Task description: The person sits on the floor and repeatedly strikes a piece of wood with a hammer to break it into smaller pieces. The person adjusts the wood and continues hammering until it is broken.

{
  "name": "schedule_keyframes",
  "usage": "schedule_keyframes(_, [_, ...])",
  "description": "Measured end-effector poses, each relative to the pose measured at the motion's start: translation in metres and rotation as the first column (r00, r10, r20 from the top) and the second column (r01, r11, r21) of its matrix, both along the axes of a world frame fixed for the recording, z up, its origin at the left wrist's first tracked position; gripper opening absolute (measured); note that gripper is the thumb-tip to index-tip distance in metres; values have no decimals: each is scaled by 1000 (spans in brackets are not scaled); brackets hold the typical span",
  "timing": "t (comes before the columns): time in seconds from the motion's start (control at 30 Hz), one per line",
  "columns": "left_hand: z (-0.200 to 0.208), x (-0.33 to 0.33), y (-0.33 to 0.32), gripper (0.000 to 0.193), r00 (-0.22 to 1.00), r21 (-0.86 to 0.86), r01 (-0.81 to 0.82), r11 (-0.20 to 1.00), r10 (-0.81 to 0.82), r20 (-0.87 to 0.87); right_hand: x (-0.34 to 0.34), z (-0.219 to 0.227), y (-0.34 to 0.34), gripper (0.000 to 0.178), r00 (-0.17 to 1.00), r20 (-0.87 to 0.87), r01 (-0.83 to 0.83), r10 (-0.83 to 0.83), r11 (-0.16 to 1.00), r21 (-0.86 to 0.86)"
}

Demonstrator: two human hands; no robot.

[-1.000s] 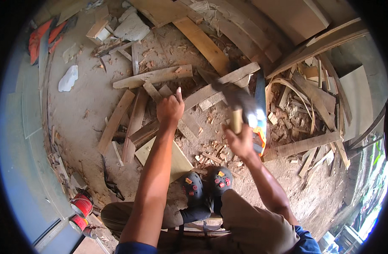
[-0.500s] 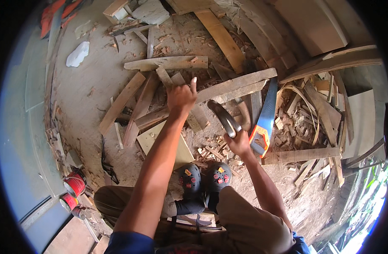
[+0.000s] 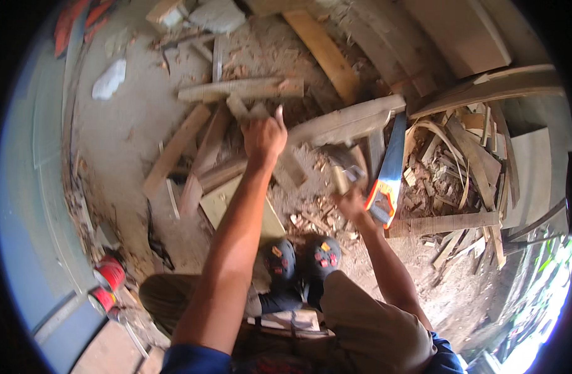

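Observation:
My left hand grips the left part of a long wooden plank, thumb pointing up and fingers closed round its edge. The plank slants up to the right over other boards. My right hand is closed on a short hand tool with a pale handle and a dark metal head. The head is smeared by motion just below the plank, and I cannot make out its exact kind. Right of that hand stands a handsaw with a blue blade and orange handle, its tip near the plank's right end.
Loose boards lie left of the plank. A pale wooden panel is under my left forearm. Wood scraps pile up right of the saw, behind a low board. My clogs are close below; red spools lie far left.
The tool in my right hand has swung, turning its head from pointing up-left to a blurred spot nearer the plank's underside. My left hand stays on the plank. The whole view has shifted slightly.

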State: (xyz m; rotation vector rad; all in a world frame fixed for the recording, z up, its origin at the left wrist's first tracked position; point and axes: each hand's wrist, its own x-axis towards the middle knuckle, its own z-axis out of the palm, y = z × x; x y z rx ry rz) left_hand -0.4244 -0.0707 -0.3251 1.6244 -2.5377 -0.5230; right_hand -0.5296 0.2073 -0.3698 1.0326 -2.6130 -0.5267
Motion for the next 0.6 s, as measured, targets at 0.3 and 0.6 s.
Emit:
schedule_keyframes(0.3, [-14,20,-5,77,994,42,-28,999,23,109,-18,203,-57,13,127,548,780,827,258,-570])
schedule_keyframes(0.6, [6,-5,-3,71,994,38,38,999,-42,103,23,-19,-16,18,264,932,359,248,872,-333])
